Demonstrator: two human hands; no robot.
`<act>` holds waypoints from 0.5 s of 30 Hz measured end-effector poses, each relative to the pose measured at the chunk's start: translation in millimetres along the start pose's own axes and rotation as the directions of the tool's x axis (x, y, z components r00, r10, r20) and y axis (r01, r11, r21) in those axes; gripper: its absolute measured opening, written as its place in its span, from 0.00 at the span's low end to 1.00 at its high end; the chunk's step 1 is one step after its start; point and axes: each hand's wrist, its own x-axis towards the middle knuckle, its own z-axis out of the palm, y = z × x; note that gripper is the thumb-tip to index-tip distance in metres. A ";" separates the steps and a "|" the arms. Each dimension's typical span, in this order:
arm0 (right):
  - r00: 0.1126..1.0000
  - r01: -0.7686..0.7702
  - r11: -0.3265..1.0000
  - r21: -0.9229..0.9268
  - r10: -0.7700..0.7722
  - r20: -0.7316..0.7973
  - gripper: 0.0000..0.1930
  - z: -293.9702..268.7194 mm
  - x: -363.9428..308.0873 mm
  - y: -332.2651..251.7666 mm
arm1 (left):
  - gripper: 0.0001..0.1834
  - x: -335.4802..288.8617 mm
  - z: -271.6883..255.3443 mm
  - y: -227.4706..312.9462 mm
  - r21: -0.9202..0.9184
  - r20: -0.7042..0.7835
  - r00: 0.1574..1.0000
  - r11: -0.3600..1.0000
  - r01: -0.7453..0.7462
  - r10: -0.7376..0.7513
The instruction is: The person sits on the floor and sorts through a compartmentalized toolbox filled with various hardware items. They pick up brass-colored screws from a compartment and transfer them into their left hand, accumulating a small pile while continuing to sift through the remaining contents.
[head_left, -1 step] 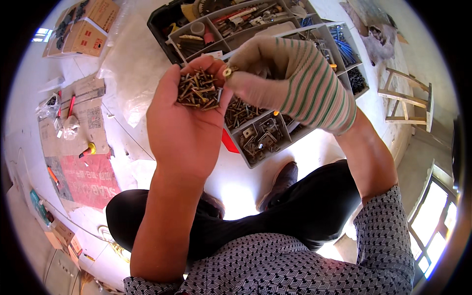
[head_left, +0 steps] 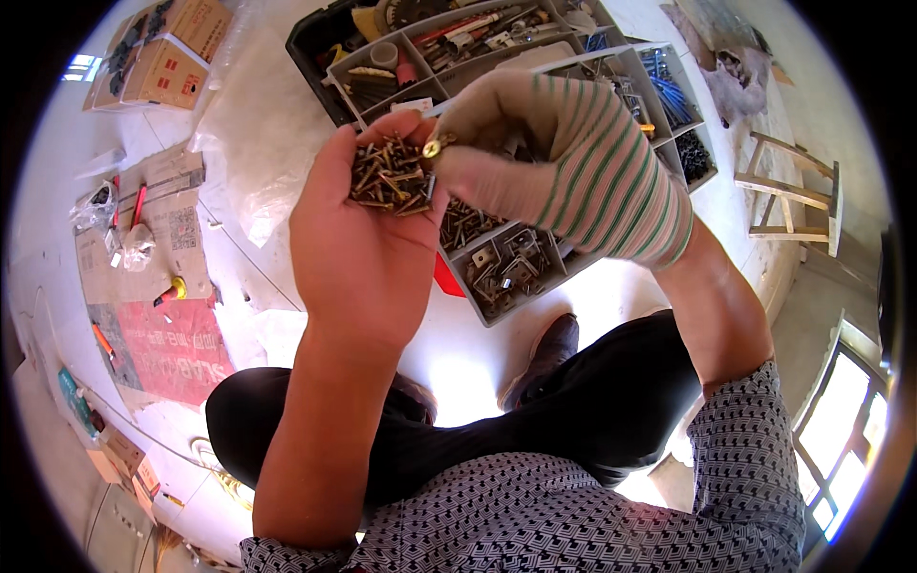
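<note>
My bare left hand (head_left: 368, 258) is cupped, palm up, around a heap of brass-coloured screws (head_left: 387, 179). At its fingertips my right hand (head_left: 564, 158), in a light knitted glove with green and pink stripes, pinches a single screw (head_left: 432, 149) between thumb and finger. That screw's round, shiny head faces up; its shank is mostly hidden. Beneath the hands, a grey compartment tray (head_left: 564, 279) holds more loose screws (head_left: 465, 225), partly covered by my right hand, and small metal brackets (head_left: 506, 272) in its nearest corner.
Behind the hands, other compartments hold blue-handled pieces (head_left: 666, 86), dark screws (head_left: 694, 153) and assorted tools (head_left: 478, 38). Flattened cardboard (head_left: 153, 277) with a yellow-and-black screwdriver (head_left: 172, 291) lies at left. A carton (head_left: 158, 57) stands far left, a wooden stool (head_left: 788, 196) at right.
My left hand has shifted slightly to the right. The pinched screw has moved a little left and turned, so its head shows more fully.
</note>
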 end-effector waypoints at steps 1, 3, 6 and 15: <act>1.000 0.008 1.000 -0.023 -0.008 0.004 0.11 5.1 -0.6 -3.0 | 0.22 -0.4 1.4 -2.3 0.038 -0.054 0.998 0.999 -0.013 0.015; 0.999 0.038 0.992 -0.124 -0.038 -0.003 0.10 10.7 -3.5 -5.5 | 0.21 -1.8 2.7 -4.4 0.002 0.007 0.999 0.999 0.043 -0.043; 0.978 0.197 0.907 -0.373 -0.211 0.003 0.10 16.5 -1.7 -1.2 | 0.21 -3.8 2.0 -6.7 -0.008 0.059 0.996 0.997 0.074 -0.074; 0.952 0.279 0.842 -0.461 -0.306 0.018 0.10 12.3 -0.7 5.7 | 0.20 -5.4 9.5 -10.7 0.034 -0.013 0.999 0.999 0.038 -0.038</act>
